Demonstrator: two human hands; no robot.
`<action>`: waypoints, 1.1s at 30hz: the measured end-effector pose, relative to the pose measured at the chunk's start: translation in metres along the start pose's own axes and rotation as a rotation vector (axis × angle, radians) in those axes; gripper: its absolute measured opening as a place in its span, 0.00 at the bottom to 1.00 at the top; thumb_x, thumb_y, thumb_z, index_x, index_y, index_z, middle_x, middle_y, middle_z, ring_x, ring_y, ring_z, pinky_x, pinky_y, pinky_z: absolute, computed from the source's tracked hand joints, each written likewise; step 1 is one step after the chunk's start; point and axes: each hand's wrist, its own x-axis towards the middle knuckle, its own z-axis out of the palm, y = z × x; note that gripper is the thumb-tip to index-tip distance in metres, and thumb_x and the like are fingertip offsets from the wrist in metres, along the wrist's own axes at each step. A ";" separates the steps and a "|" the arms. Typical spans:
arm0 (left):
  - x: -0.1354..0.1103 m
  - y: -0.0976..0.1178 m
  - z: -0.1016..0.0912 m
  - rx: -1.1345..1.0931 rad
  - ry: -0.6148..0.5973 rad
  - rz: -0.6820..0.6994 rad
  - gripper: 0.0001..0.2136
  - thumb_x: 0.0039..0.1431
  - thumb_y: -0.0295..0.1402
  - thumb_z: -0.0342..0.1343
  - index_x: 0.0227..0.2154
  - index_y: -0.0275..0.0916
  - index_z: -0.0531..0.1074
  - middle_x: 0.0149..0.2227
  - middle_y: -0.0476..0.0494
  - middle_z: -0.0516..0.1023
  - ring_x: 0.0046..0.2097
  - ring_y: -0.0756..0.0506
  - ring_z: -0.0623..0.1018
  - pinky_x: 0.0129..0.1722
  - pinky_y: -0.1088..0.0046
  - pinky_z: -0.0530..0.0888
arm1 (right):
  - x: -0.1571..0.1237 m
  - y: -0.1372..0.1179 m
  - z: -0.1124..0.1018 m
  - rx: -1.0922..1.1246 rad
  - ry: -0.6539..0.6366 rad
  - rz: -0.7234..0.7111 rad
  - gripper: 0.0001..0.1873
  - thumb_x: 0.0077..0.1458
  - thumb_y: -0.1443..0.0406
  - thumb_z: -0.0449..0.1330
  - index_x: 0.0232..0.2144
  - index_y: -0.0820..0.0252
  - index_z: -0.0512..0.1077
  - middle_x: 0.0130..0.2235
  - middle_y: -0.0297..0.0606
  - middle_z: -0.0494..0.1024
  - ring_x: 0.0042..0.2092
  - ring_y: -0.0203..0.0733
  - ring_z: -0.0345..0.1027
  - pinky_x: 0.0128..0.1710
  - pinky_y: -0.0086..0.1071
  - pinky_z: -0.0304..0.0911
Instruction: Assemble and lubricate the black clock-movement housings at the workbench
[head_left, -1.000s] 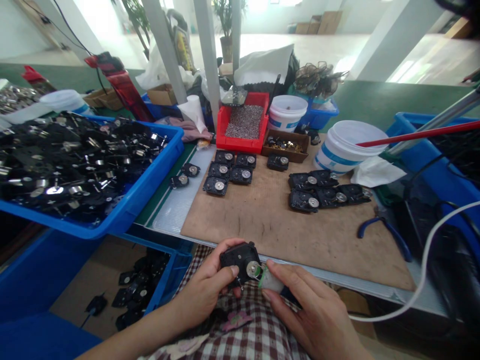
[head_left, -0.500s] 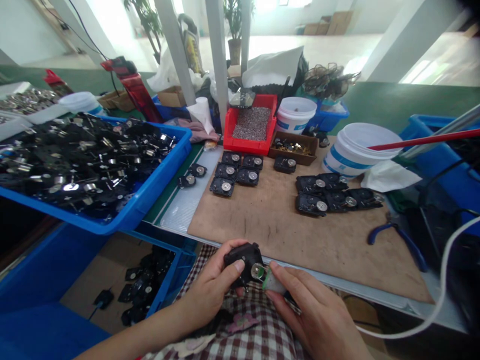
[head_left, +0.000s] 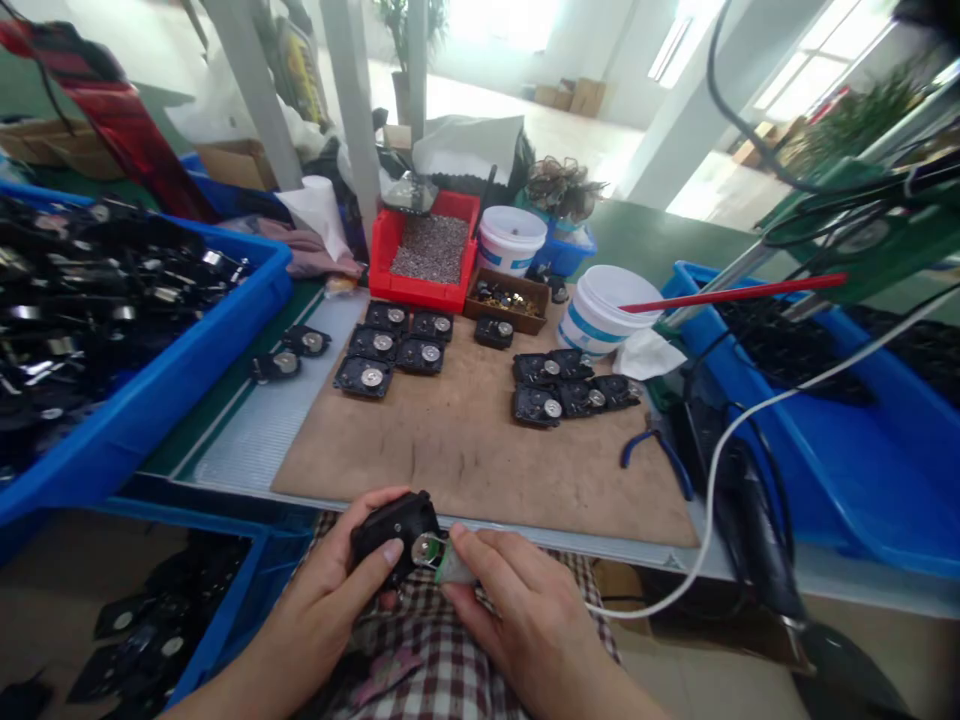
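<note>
My left hand (head_left: 334, 575) is closed around a black plastic mechanism (head_left: 391, 522), its thumb pressed on the top face. A round silver disc (head_left: 424, 549) sits at the mechanism's right end. In my right hand (head_left: 517, 600) is a small two-pronged metal tool with a pale, green-edged grip (head_left: 456, 568), pinched between thumb and fingers. Its thin prongs reach to the disc; whether they press on it I cannot tell. Similar black mechanisms stand in a group (head_left: 375, 343) at the mat's left and in another group (head_left: 541, 403) at its right.
A brown mat (head_left: 472, 470) covers the bench. Behind it are a red bin (head_left: 382, 250) of small metal parts, a cardboard box (head_left: 525, 318) and a white bucket (head_left: 600, 320). Blue-handled pliers (head_left: 679, 468) lie right. Blue trays (head_left: 247, 300) flank the bench, and a white cable (head_left: 716, 470) hangs nearby.
My view has swung to the right, so the bench appears shifted left and more of the right-hand blue tray shows. Both hands keep hold of the mechanism and the tool.
</note>
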 end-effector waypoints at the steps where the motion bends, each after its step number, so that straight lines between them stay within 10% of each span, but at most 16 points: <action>1: 0.001 0.000 0.000 -0.002 0.004 -0.004 0.20 0.59 0.44 0.53 0.52 0.45 0.61 0.52 0.44 0.68 0.46 0.42 0.71 0.31 0.74 0.73 | 0.000 0.000 0.001 0.004 -0.002 0.004 0.15 0.65 0.66 0.49 0.50 0.66 0.68 0.42 0.45 0.77 0.41 0.45 0.73 0.39 0.38 0.73; 9: 0.002 0.003 0.005 -0.134 -0.026 -0.007 0.20 0.56 0.40 0.56 0.50 0.44 0.62 0.44 0.46 0.72 0.40 0.45 0.72 0.28 0.77 0.70 | 0.000 0.007 0.004 0.175 0.042 0.038 0.14 0.61 0.68 0.54 0.50 0.64 0.68 0.42 0.43 0.75 0.43 0.40 0.71 0.42 0.30 0.70; 17: 0.003 0.001 0.005 -0.129 -0.044 0.039 0.19 0.58 0.37 0.54 0.51 0.44 0.60 0.46 0.45 0.72 0.40 0.46 0.72 0.31 0.76 0.71 | 0.009 0.003 -0.003 0.556 -0.165 0.417 0.13 0.65 0.62 0.49 0.36 0.55 0.73 0.27 0.28 0.73 0.29 0.33 0.68 0.30 0.24 0.61; 33: 0.000 0.001 0.004 0.057 -0.042 0.102 0.18 0.61 0.37 0.50 0.53 0.44 0.60 0.50 0.44 0.71 0.48 0.42 0.72 0.36 0.73 0.73 | 0.011 0.001 0.000 0.530 -0.235 0.477 0.14 0.65 0.62 0.49 0.32 0.57 0.71 0.27 0.30 0.72 0.28 0.36 0.65 0.29 0.26 0.55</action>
